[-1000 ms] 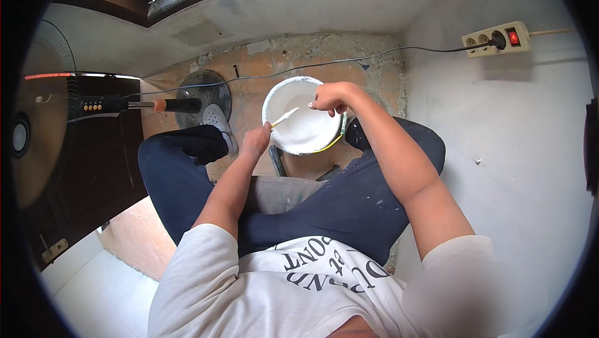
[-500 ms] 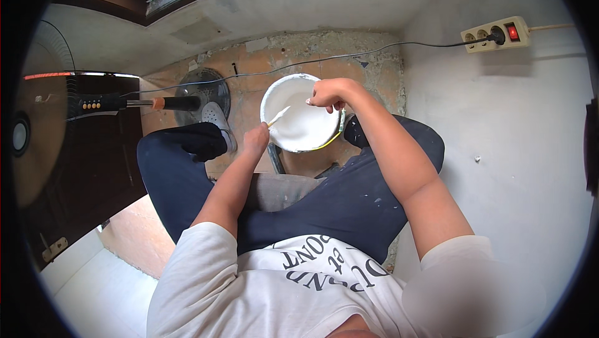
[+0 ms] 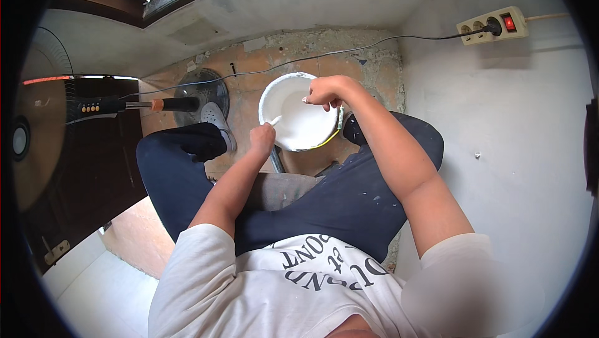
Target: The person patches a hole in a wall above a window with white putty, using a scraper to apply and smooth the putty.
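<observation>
We are mixing white paint in the bucket (image 3: 299,113) on the floor between our feet, right hand (image 3: 324,91) closed around the stirring stick (image 3: 276,120), left hand (image 3: 262,138) gripping the rim, so next comes a steady, spill-free sweep.

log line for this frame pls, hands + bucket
left hand: gripping rim of white paint bucket | right hand: over bucket, holding white-coated stick in the paint | bucket: on floor between knees
</observation>
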Available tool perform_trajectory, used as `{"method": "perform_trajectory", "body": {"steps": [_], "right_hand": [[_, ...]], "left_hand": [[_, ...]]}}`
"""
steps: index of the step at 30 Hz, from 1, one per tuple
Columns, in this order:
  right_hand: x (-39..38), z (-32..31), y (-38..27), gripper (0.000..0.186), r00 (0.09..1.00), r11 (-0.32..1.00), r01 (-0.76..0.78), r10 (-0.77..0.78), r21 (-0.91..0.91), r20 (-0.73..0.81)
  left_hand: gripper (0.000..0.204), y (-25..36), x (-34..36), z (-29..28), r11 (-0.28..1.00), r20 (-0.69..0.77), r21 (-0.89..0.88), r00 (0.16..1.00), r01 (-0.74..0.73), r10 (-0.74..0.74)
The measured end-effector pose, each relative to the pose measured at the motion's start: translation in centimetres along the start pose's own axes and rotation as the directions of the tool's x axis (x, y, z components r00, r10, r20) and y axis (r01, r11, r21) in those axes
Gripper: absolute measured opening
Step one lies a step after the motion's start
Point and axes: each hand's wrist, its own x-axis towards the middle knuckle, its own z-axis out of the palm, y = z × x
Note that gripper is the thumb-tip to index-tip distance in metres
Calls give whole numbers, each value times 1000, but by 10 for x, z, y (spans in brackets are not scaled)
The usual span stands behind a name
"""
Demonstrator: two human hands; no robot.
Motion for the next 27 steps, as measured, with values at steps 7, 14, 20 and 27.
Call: {"method": "perform_trajectory", "body": {"steps": [7,14,20,27], "right_hand": [[1,1,1,41,1000,999,-26,26,-21,-4],[2,-1,0,41,1000,1000,5,-5,-2,-2],[2,-1,0,41,1000,1000,9,-9,3,-9],[2,-2,0,42,1000,1000,5,-5,7,-7]], "left_hand": [[19,4,3,4,1000,12,-26,1000,3,-2],[19,4,1,-4,999,86,28,996,-40,37],[17,3,1,-3,997,107,42,992,-65,60],[18,1,-1,3,1000,46,-4,999,17,-16]]}}
